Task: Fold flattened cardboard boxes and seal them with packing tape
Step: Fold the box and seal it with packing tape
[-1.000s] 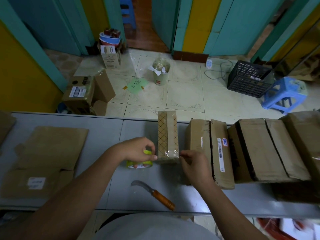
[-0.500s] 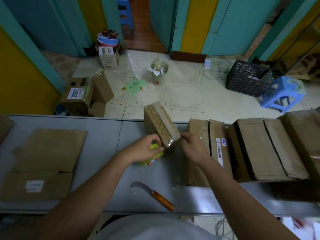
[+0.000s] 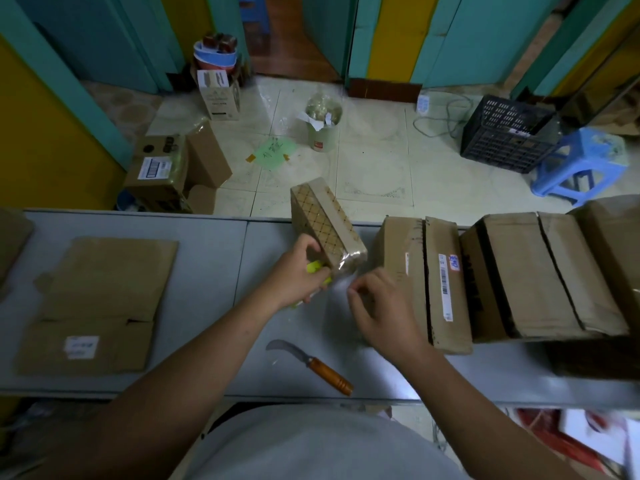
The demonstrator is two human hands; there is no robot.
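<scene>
One knife (image 3: 311, 367) with a wooden handle lies near the grey table's (image 3: 207, 271) front edge. Beyond it the left hand (image 3: 298, 278) curls round a yellow item (image 3: 316, 268), mostly hidden by the fingers, thumb against the small patterned box (image 3: 325, 230). The box tilts over the table's middle, its near end glossy with tape. Just beside that end the right hand (image 3: 377, 306) pinches thumb and forefinger on what looks like a clear tape strip (image 3: 341, 282), hard to make out. To the left lies one flattened cardboard sheet (image 3: 104, 299); a second (image 3: 10, 237) is cut off. To the right stand two closed boxes (image 3: 426, 271), with a third (image 3: 613, 237) cut off. On the floor are one bin (image 3: 323, 129), one black crate (image 3: 502, 133) and one blue stool (image 3: 581, 161)
</scene>
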